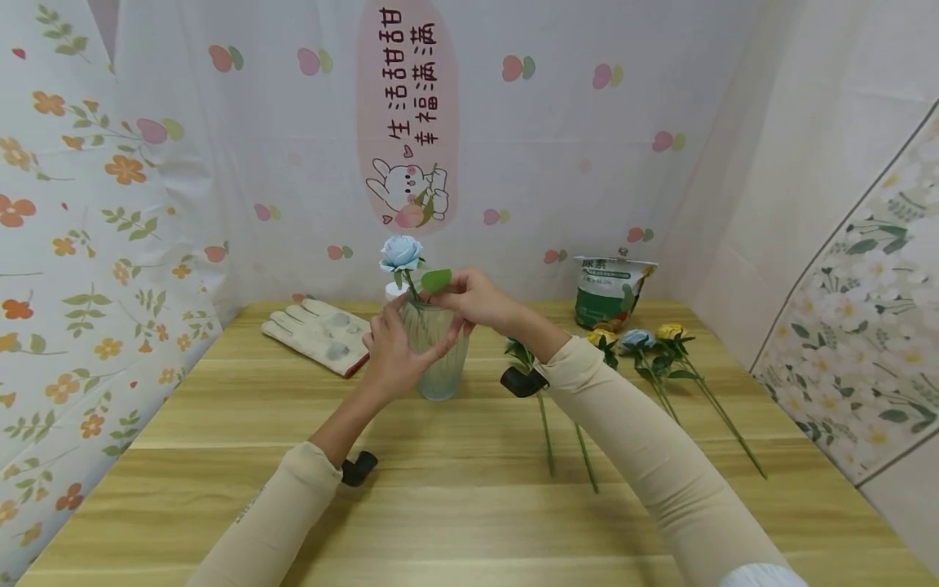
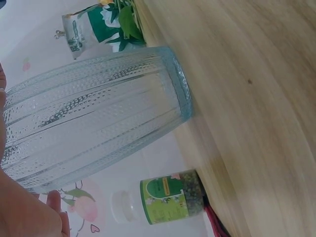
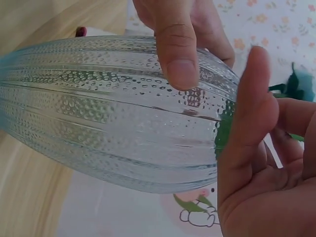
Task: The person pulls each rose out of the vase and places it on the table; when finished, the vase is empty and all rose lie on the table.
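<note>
A clear ribbed glass vase (image 1: 438,371) stands upright on the table. My left hand (image 1: 392,355) grips it near the rim, the thumb lying across the front, as the right wrist view also shows. At the mouth, my right hand (image 1: 477,302) pinches a light blue rose (image 1: 401,253) low on its stem, close by a green leaf (image 1: 436,281). The flower head rises above the rim, leaning left, and part of the stem is hidden by the fingers. In the left wrist view the vase (image 2: 113,108) fills the middle, its base on the wood.
Left of the vase lies a white work glove (image 1: 315,330). Behind it is a green-labelled bottle (image 2: 165,197) with a white cap. Several yellow and blue roses (image 1: 637,341) lie on the right, partly under my right forearm. A clipped white-and-green bag (image 1: 612,292) stands at the back right.
</note>
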### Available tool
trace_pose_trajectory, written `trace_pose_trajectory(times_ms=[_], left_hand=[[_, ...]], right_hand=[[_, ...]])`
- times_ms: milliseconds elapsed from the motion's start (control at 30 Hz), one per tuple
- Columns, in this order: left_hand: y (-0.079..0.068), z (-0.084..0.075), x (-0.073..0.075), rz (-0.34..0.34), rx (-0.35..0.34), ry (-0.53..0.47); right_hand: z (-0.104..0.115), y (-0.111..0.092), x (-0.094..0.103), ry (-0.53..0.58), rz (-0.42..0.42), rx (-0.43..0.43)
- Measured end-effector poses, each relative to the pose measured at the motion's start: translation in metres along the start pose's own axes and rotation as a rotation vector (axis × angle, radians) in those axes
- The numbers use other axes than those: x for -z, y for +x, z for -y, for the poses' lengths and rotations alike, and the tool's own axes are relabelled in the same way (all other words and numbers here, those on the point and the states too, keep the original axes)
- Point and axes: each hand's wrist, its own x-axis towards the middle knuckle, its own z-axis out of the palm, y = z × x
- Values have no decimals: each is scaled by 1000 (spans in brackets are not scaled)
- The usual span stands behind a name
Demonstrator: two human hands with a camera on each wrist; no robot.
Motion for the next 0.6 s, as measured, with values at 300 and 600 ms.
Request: trace_pose_trajectory(times_ms=[300,600], left_hand=[[0,1,0,0,8,4],[-1,-1,0,6,8,13]], right_hand=[[-4,-1,1,100,-99,57],[-3,-6,3,105,-69,102]])
